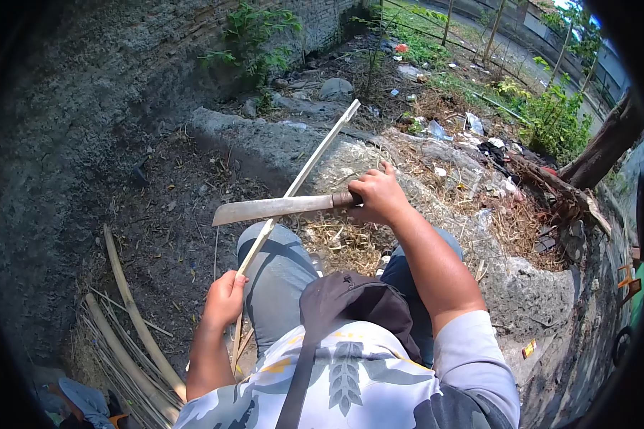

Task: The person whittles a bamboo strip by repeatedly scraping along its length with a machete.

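Observation:
My left hand (225,299) is closed round the lower end of a long pale wooden strip (311,161), which slants up and to the right. In my right hand (379,193) is the dark handle of a machete (272,208). Its broad blade points left and lies across the strip above my left hand; whether the two touch is hard to tell. Below the blade are my knees in jeans, with a dark bag (358,307) across my lap.
Bamboo poles (132,304) and thin strips lie on the ground at the left. A rough wall (86,129) rises at the left. Rocks, dry grass and litter (472,125) are ahead, with a tree trunk (608,146) at the right. Part of another person (82,400) shows at the bottom left.

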`<state>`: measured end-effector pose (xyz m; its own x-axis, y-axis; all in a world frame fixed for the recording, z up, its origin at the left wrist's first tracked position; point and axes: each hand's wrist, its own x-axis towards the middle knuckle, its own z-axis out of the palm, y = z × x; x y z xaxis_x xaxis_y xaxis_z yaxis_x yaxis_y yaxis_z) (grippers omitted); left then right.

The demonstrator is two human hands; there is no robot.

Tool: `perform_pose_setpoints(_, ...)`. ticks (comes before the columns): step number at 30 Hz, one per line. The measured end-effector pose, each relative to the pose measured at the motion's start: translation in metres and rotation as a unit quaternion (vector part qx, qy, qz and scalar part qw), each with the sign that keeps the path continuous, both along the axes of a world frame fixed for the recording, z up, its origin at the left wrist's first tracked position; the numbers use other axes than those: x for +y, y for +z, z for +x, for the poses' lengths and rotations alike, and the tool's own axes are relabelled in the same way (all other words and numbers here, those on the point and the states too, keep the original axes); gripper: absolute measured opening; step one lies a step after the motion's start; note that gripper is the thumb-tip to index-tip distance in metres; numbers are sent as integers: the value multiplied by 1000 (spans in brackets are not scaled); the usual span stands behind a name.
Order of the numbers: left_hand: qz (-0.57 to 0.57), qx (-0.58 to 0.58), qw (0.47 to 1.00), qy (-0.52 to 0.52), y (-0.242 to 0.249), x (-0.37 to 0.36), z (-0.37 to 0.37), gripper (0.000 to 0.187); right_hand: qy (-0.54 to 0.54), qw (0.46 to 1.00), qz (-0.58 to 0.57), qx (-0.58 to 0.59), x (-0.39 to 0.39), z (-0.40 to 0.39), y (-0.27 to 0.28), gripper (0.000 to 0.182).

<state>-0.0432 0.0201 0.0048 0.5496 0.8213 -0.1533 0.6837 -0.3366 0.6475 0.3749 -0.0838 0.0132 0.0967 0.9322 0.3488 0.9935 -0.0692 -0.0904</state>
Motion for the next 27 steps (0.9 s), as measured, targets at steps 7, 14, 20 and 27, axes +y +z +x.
perform_pose_setpoints(7, -36, -22, 999, 3, 5, 2, -11, 33, 20, 985, -155, 74, -26, -6, 17, 36)
perform_pose_setpoints(14, -28, -51, 998, 2, -10, 9, -25, 32, -20, 977, -202, 65, -33, -27, 43, 34)
perform_pose_setpoints(20, -16, -77, 996, 31, -16, 1, -26, 30, -6, 971, -238, 32, -10, -33, 86, 29)
perform_pose_setpoints(27, 49, -80, 994, 59, 9, -3, -13, 29, 63, 993, -87, -51, 13, -20, 95, 28)
